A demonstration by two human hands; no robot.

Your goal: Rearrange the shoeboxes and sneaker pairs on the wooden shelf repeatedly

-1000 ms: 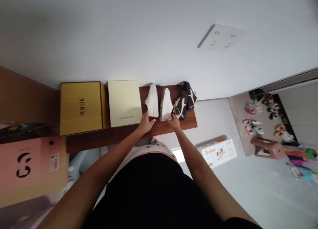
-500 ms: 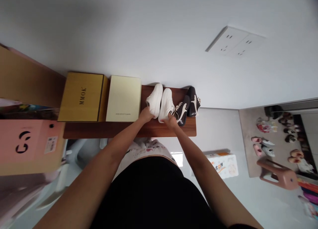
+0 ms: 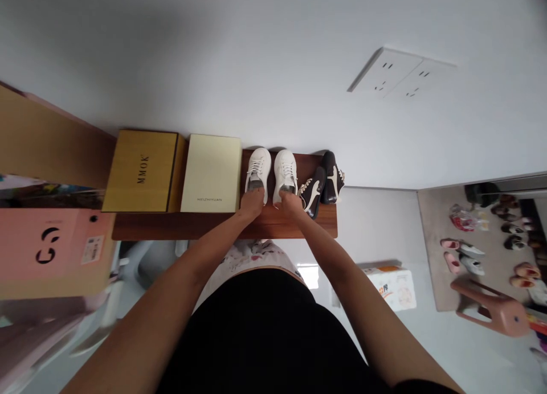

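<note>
Two white lace-up sneakers stand side by side on a brown wooden shelf [image 3: 205,228], toes toward the wall. My left hand [image 3: 253,203] is closed on the heel of the left white sneaker [image 3: 259,165]. The heel of the right white sneaker [image 3: 285,167] is gripped by my right hand [image 3: 290,204]. Both sneakers are upright with a narrow gap between them. Just right of my right hand are two dark brown sneakers with cream stripes: one dark sneaker [image 3: 314,190] lies tilted against the other dark sneaker [image 3: 331,177].
Left of the white sneakers sit a cream box [image 3: 212,172] and a mustard box [image 3: 139,172]. A pink carton [image 3: 47,237] stands at far left. A socket plate [image 3: 401,72] is on the wall. At right are a pink stool [image 3: 491,308], a white package [image 3: 395,288] and floor shoes.
The white sneakers have gone from tilted and close together to upright, laces up, with a gap between them. My hands have shifted slightly with them, still on the heels.
</note>
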